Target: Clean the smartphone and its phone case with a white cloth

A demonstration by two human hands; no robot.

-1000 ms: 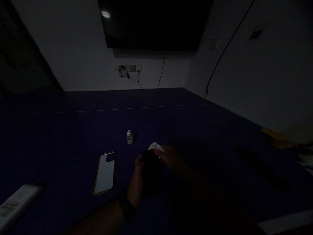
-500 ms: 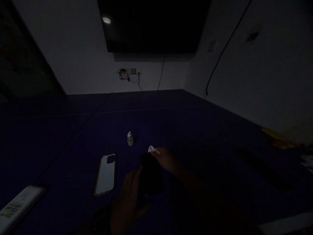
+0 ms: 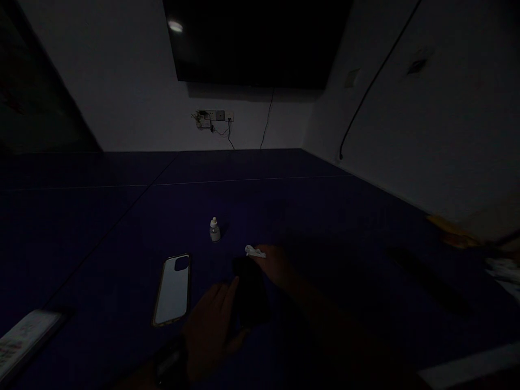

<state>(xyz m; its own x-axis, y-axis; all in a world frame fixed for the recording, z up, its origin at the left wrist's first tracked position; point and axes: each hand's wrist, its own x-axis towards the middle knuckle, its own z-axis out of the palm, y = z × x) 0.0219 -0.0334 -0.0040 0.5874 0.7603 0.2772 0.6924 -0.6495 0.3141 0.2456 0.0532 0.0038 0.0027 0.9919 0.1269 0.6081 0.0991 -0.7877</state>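
In the dim head view a dark smartphone (image 3: 251, 292) lies on the blue surface. My left hand (image 3: 214, 319) grips its left side, with the fingers along the edge and the thumb at the near end. A crumpled white tissue (image 3: 255, 251) is pinched in my right hand (image 3: 276, 264) at the phone's far right corner. Left of the phone lies a clear phone case (image 3: 173, 290) with a dark rim and a camera cutout. Beyond it stands a small white-capped bottle (image 3: 215, 230), upright.
A white box (image 3: 26, 338) sits at the lower left. On the right lie a dark long object (image 3: 428, 279) and something yellow (image 3: 453, 228) by the wall. A large screen (image 3: 258, 43) hangs above sockets (image 3: 215, 116) on the far wall.
My right hand has shifted slightly, and the tissue looks flatter against the phone's far edge. My left hand still grips the phone's side. The view has moved a little.
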